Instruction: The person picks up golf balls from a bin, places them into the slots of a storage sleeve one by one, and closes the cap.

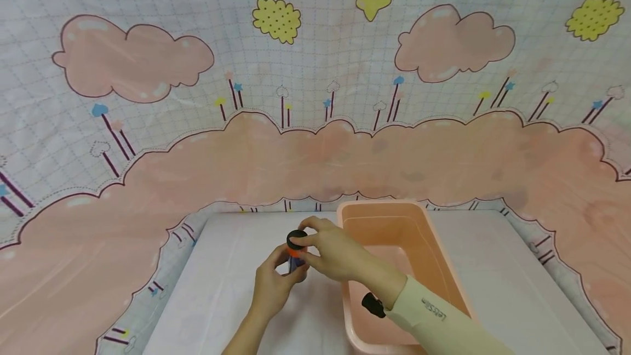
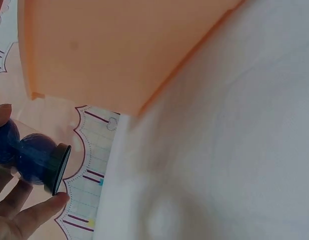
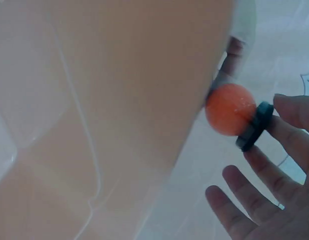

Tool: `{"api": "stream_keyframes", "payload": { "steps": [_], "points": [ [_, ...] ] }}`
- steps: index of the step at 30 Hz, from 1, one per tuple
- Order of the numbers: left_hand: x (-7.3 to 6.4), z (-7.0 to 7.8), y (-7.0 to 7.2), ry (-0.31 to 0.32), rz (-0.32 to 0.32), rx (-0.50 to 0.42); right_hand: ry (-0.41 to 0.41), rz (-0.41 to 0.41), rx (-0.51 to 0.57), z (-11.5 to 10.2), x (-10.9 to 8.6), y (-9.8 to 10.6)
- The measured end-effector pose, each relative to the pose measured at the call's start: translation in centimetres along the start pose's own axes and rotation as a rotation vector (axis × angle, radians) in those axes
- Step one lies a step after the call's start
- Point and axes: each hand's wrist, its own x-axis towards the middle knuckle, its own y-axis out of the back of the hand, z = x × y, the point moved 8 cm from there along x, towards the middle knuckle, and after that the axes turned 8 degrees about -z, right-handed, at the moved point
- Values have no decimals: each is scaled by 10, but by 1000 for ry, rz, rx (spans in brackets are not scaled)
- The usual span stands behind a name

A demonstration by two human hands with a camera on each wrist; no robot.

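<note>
Both hands meet at an upright hourglass-like piece of round bulbs with a black disc at each end. Its black top cap (image 1: 297, 239) and an orange band below it show in the head view. My left hand (image 1: 273, 284) grips the lower part between thumb and fingers; the left wrist view shows blue bulbs (image 2: 37, 157) there and a black base (image 2: 57, 169). From the right, my right hand (image 1: 340, 251) pinches the top cap with thumb and fingers. An orange bulb (image 3: 230, 109) sits against that cap in the right wrist view, with the other fingers spread.
A peach plastic tub (image 1: 347, 316) stands on the white tabletop (image 1: 207, 289), right beside the hands, and my right forearm crosses over it. Behind the table hangs a patterned cloth (image 1: 315, 163) with clouds and stars. A small black device (image 1: 373, 305) is at my right wrist.
</note>
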Motion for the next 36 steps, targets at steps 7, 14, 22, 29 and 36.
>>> {"api": "stream_keyframes", "payload": {
  "steps": [7, 14, 22, 29, 36],
  "points": [
    [4, -16, -3, 62, -15, 37, -13, -78, -163, 2, 3, -15],
    [8, -32, -3, 103, -9, 68, -16, -130, -244, 6, 8, -30],
    [9, -45, -7, 114, -42, 82, -48, -219, -265, 9, 8, -41],
    [8, -55, -10, 117, -52, 115, -67, -250, -283, 11, 7, -49],
    [6, -61, -12, 121, -56, 110, -60, -263, -302, 10, 7, -54]
  ]
}}
